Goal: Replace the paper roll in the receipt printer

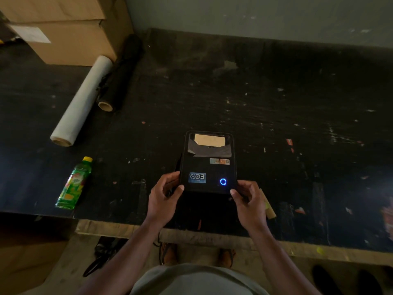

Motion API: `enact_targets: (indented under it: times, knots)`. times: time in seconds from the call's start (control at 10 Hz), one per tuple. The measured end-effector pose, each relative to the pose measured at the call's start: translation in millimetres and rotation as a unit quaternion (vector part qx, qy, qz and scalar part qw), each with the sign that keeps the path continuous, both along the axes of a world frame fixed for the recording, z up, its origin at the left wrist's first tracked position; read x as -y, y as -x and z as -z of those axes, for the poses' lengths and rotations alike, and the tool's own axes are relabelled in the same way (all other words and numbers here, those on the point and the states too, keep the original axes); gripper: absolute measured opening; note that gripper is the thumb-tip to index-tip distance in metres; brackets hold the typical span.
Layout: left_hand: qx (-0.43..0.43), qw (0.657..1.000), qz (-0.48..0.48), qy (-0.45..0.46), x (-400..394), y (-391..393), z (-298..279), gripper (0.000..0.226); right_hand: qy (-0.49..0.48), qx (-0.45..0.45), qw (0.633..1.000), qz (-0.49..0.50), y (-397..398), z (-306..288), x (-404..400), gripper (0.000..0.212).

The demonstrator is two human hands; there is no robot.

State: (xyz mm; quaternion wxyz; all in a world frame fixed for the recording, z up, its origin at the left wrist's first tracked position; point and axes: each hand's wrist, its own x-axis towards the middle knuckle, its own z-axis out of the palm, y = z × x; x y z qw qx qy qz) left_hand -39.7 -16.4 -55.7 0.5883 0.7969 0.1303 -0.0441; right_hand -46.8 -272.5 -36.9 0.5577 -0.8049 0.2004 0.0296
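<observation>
1. Closest to the camera is the person's own body: grey shirt at the bottom edge, sandalled feet on the floor below the table lip, both forearms reaching up to the receipt printer (208, 162).
2. Left hand (164, 193) is curled around the printer's near-left corner, thumb on the top edge, fingers partly closed against the side. Right hand (246, 198) mirrors it on the near-right corner, thumb tip touching the casing just below the glowing blue ring button (223, 181). So both hands are on the printer itself, nothing else in them.
3. Step-wise, this looks like the very start: lid appears closed, with tan paper showing through the window at the far end. I can't see a spare paper roll for sure. There's a cardboard-ish tube (268, 206) just right of the printer, half hidden by the right hand.
4. Next move probably means finding the cover latch and popping the lid while steadying the body.
5. Surface is a scuffed black table (276, 103). Left of the printer: a green bottle (74, 184); far left, a white film roll (81, 101) and a black one (119, 75), with cardboard boxes (63, 28) beyond. Plain wall behind.
</observation>
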Motion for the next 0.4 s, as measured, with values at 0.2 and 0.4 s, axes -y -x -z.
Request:
enact_targets:
  times: [0.2,0.4]
  knots:
    - [-0.002,1.000,0.006,-0.007,-0.8,0.2,-0.9,0.042,0.004,0.003,1.000,-0.002,0.2,0.5,-0.2,0.032]
    - [-0.090,0.995,-0.038,0.024,-28.4,1.1,-1.8,0.025,-0.002,-0.027,1.000,0.007,6.8,7.4,26.1,0.017]
